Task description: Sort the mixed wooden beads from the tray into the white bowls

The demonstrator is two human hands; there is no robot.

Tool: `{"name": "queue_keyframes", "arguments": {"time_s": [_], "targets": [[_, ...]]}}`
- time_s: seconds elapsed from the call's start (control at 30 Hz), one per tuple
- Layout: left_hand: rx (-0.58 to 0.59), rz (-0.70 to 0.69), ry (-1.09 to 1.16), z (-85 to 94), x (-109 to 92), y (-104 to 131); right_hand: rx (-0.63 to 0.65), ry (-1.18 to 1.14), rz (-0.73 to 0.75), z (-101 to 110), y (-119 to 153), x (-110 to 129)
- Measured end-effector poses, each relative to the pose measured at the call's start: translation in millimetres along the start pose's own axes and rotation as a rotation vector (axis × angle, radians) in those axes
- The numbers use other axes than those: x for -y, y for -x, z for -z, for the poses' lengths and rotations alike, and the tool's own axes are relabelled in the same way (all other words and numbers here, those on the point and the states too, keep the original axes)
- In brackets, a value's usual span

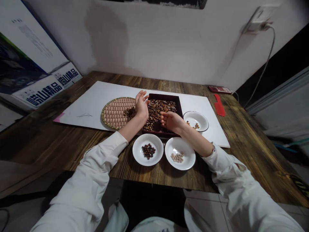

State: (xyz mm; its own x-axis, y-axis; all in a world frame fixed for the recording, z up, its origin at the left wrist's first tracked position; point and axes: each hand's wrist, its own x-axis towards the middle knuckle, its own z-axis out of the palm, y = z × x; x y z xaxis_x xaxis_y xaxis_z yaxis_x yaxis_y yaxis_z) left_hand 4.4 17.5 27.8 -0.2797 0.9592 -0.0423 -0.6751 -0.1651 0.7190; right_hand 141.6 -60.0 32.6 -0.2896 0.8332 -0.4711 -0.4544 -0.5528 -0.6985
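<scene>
A dark red box (178, 108) holds many loose beads (158, 111) in brown, yellow and pale tones. My left hand (142, 107) is at its left side, fingers stretched and apart, with nothing visible in it. Beside that hand is a flat woven basket (113, 112) with a small heap of dark beads (129, 112) on its right part. Over the right front of the box, my right hand (171, 121) faces palm inward, its fingers loosely curved and apart. White bowls stand close by: one with dark brown beads (148, 151), one with pale beads (177, 157), one with yellowish beads (196, 126).
A white board (82, 106) lies under the basket and box on the wooden table (243, 138). To the right are a red scraper-like tool (219, 105) and a phone (220, 90) with a cable to a wall socket (259, 21). Printed cartons (43, 83) stand at the left.
</scene>
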Motion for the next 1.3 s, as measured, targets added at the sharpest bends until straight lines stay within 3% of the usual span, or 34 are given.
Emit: {"name": "queue_keyframes", "arguments": {"time_s": [0.23, 0.67, 0.83, 0.97, 1.1, 1.3], "targets": [[0.270, 0.143, -0.242, -0.1, 13, 5, -0.003, -0.011, -0.007, -1, 1, 0], [0.688, 0.034, -0.841, -1.7, 23, 16, -0.041, 0.007, -0.045, -2, -1, 1], [0.741, -0.187, -1.053, 4.5, 29, 14, -0.059, 0.020, -0.082, -3, 1, 1], [0.815, -0.362, -1.494, 7.7, 27, 14, -0.065, 0.016, -0.111, -4, 4, 2], [0.868, -0.372, -1.824, 7.6, 21, 19, -0.052, 0.022, -0.112, -5, 4, 2], [0.845, -0.333, -1.946, 6.6, 18, 24, -0.065, 0.012, -0.117, -5, 4, 2]]}}
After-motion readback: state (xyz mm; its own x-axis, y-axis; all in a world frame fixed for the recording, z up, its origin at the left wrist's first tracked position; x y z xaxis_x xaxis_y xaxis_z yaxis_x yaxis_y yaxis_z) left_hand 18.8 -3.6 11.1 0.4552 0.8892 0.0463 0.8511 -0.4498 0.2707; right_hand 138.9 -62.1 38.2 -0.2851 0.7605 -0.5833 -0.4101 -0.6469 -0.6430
